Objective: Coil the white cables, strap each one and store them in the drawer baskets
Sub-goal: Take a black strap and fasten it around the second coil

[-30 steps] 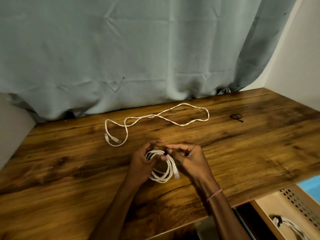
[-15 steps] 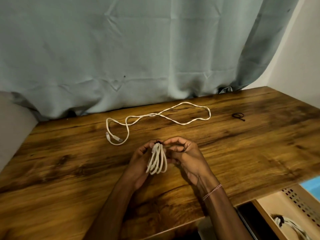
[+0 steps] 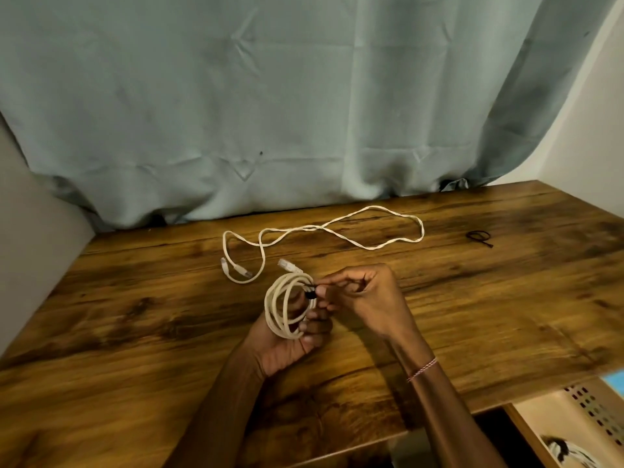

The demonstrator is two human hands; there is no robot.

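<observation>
Over the near middle of the desk (image 3: 135, 315), a coiled white cable (image 3: 270, 309) is held in the left hand (image 3: 287, 349), which is turned palm up with its fingers (image 3: 315, 324) curled round the lower right part of the coil. One connector (image 3: 287, 265) is seen sticking out from the top of the coil toward the back of the desk. A black strap (image 3: 310, 294) is wrapped round the loops on the coil's right side and is pinched between thumb and forefinger of the right hand (image 3: 368, 302), whose other fingers are curled in. Whether the strap is fully fastened cannot be told. A thin bracelet (image 3: 422, 368) is worn on the right wrist.

Farther back on the desk, a loose white cable (image 3: 317, 227) is laid out in a long, wandering loop, with both plugs (image 3: 236, 270) lying close together, near the held coil but apart from it. Toward the back right of the desk, a spare strap (image 3: 478, 237) is left lying alone, well apart from both cables. Behind the desk, a grey-green curtain (image 3: 270, 113) is hung. Below the desk's near right corner, a drawer (image 3: 521, 425) is pulled open, and in its perforated basket (image 3: 580, 405) a strapped cable (image 3: 570, 450) is stored.
</observation>
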